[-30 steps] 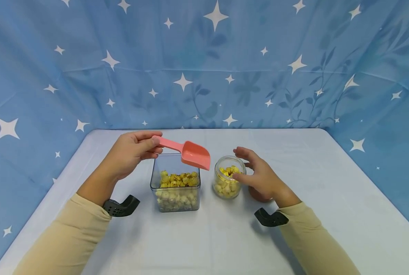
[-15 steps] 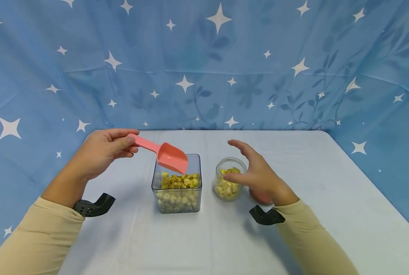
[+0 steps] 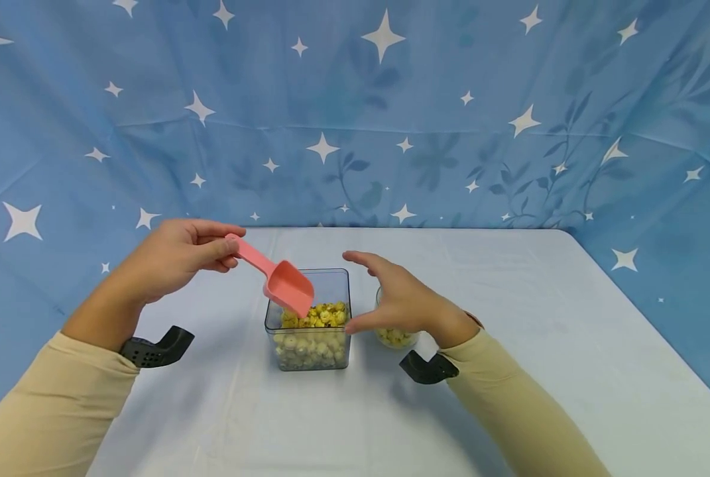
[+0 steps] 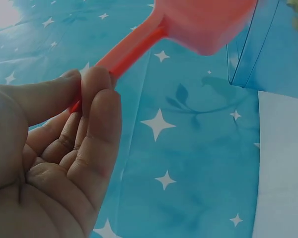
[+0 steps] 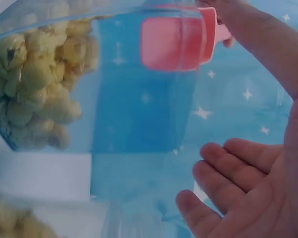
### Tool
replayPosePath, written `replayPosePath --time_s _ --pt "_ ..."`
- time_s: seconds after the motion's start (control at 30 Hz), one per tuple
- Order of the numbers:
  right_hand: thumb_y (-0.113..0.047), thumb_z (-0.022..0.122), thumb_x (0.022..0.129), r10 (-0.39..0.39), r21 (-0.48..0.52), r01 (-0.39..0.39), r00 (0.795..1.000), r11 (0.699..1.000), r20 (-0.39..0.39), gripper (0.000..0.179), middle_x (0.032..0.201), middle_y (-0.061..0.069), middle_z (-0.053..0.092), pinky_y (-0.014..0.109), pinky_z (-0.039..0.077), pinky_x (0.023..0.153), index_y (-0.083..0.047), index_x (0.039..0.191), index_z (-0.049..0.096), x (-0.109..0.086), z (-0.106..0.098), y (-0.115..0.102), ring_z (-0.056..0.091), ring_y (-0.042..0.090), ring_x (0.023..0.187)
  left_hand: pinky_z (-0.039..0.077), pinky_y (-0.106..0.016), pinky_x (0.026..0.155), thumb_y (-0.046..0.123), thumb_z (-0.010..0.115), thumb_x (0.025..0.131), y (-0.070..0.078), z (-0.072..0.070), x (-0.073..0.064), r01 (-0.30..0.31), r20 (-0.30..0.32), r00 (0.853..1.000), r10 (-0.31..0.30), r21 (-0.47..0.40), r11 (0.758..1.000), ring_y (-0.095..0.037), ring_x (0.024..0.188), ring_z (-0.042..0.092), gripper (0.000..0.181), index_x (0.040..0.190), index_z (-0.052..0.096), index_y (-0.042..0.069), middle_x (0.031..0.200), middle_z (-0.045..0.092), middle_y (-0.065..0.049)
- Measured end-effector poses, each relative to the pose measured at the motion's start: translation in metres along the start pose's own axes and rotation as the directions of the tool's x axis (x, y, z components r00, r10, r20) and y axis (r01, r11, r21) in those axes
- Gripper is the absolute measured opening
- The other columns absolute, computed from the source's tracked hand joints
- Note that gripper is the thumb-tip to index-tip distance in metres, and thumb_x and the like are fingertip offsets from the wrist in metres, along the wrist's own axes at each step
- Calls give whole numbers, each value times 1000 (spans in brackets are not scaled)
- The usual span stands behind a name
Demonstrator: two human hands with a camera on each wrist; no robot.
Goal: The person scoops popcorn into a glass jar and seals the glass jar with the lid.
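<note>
- Your left hand is pinching the handle of the pink scoop between thumb and fingers
- The pink scoop is hanging tilted at the left part of the clear square tub, its bowl end pointing down toward the popcorn
- Your right hand is spreading thumb and fingers wide at the tub's right side; contact is hard to tell
- A glass jar is standing on the desk, partly hidden by that hand

Tub and jar on white tabletop
</note>
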State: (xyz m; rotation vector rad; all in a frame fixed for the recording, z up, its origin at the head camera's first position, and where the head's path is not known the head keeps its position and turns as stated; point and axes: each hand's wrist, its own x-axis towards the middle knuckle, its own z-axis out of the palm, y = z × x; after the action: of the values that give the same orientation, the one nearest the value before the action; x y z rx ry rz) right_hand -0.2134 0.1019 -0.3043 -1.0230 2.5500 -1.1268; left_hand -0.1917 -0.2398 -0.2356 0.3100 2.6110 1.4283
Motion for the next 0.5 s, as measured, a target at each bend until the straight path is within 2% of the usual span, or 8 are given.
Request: replayPosePath --time_s 0.23,0.4,0.5 --pt "-41 91 71 49 -110 -38 994 993 94 111 159 4 34 50 35 112 -12 158 29 12 4 -6 34 26 144 55 -27 84 26 62 102 9 1 4 5 9 1000 -6 114 994 -17 90 69 43 136 60 0 106 72 -8" --pt "-39 90 73 70 -99 -58 990 993 124 106 158 5 36 50 37 111 -9 157 32 15 6 -5 38 28 141 50 -38 84 34 62 101 17 4 7 6 -5 1000 -4 227 974 -19 90 69 43 133 64 6 98 74 -4" --pt "-37 91 73 67 -91 -57 991 994 119 105 157 6 38 49 38 110 -8 156 33 16 7 -5 41 30 139 50 -41 84 35 64 100 21 7 8 5 -16 1000 -1 265 964 -20 89 68 42 131 66 7 93 73 -3"
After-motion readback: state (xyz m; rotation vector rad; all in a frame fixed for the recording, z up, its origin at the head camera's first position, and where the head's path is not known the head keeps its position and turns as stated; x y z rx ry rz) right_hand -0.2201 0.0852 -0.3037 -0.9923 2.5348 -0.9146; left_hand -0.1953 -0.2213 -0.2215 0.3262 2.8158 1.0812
